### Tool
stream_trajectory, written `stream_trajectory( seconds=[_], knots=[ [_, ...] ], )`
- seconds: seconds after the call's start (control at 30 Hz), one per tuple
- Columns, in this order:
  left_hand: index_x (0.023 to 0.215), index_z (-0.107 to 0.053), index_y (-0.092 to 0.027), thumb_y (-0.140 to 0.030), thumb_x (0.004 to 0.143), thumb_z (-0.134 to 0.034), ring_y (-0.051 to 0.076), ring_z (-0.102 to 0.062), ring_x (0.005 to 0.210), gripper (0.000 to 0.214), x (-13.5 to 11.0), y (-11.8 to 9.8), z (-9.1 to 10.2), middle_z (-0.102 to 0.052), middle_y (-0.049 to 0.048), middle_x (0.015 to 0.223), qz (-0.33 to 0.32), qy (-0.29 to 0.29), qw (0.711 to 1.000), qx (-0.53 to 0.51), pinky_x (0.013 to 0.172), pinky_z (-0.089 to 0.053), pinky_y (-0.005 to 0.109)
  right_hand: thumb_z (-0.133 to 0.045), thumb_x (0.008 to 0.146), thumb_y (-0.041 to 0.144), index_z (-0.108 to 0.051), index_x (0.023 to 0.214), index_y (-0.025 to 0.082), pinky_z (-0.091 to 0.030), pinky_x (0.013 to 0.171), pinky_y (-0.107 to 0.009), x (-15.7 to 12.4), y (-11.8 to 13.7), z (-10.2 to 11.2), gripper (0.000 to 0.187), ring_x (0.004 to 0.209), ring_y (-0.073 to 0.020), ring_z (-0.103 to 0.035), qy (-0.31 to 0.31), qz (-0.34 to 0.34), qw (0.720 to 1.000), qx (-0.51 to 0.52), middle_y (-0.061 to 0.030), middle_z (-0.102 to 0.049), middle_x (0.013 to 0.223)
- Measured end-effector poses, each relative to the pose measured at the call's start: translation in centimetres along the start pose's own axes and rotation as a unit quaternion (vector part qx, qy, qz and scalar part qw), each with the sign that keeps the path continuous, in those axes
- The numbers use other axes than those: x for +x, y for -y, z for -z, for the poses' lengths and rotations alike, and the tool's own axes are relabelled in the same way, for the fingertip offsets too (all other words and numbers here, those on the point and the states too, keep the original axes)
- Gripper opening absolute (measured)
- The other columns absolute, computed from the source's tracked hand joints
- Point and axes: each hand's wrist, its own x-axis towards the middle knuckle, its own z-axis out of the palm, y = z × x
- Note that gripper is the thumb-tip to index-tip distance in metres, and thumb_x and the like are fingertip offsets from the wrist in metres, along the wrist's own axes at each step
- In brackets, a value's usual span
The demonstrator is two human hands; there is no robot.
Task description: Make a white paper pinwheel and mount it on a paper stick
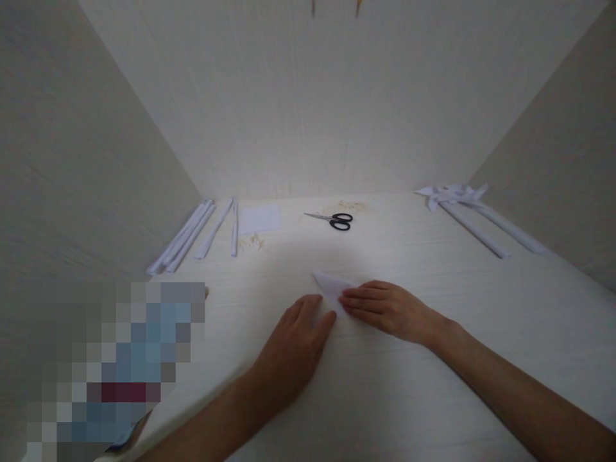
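A small piece of white paper, folded to a pointed triangle, lies on the white surface in the middle of the head view. My right hand holds its right part against the surface, fingers straight and close together; they cover that end of the paper. At the paper's left and near edge is my left hand. Its thumb and fingers are apart, with the tips right by the paper; whether they touch it I cannot tell.
Scissors with black handles lie farther back, near thin pale scraps. At the back left are a square white sheet and several rolled paper tubes. Paper pinwheel-like shapes on tubes rest back right. Walls enclose the surface.
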Motion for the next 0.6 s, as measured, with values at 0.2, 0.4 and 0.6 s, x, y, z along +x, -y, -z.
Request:
stream_trajectory(
  seconds=[0.2, 0.4, 0.6],
  knots=[
    [0.101, -0.05, -0.013, -0.01, 0.08, -0.036, 0.018, -0.048, 0.074, 0.026, -0.3, -1.5, -0.1, -0.051, 0.0091, 0.084, -0.025, 0.006, 0.999, 0.028, 0.065, -0.048, 0.035, -0.036, 0.087, 0.015, -0.06, 0.097, 0.011, -0.048, 0.077, -0.029, 0.5, 0.5, -0.1, 0.027, 0.096, -0.0153, -0.057, -0.004, -0.029, 1.0, 0.004, -0.0031, -0.064, 0.101],
    [0.106, -0.048, -0.012, -0.015, 0.081, -0.036, 0.017, -0.046, 0.07, 0.028, 0.0, -0.9, 0.6, -0.049, 0.0075, 0.079, -0.016, 0.015, 0.999, 0.034, 0.062, -0.047, 0.034, -0.038, 0.086, 0.014, -0.061, 0.095, 0.011, -0.048, 0.076, -0.03, 0.8, 0.7, -0.3, 0.025, 0.093, -0.0163, -0.058, -0.022, -0.058, 0.998, -0.008, -0.0033, -0.065, 0.1],
    [0.11, -0.045, -0.011, -0.016, 0.082, -0.035, 0.016, -0.045, 0.069, 0.031, 0.0, -1.0, 0.9, -0.049, 0.0073, 0.081, -0.016, 0.029, 0.999, 0.036, 0.063, -0.046, 0.033, -0.039, 0.085, 0.014, -0.061, 0.095, 0.011, -0.047, 0.077, -0.031, 0.7, 0.8, -0.2, 0.024, 0.094, -0.0169, -0.058, -0.017, -0.071, 0.997, -0.02, -0.004, -0.064, 0.101]
  ],
)
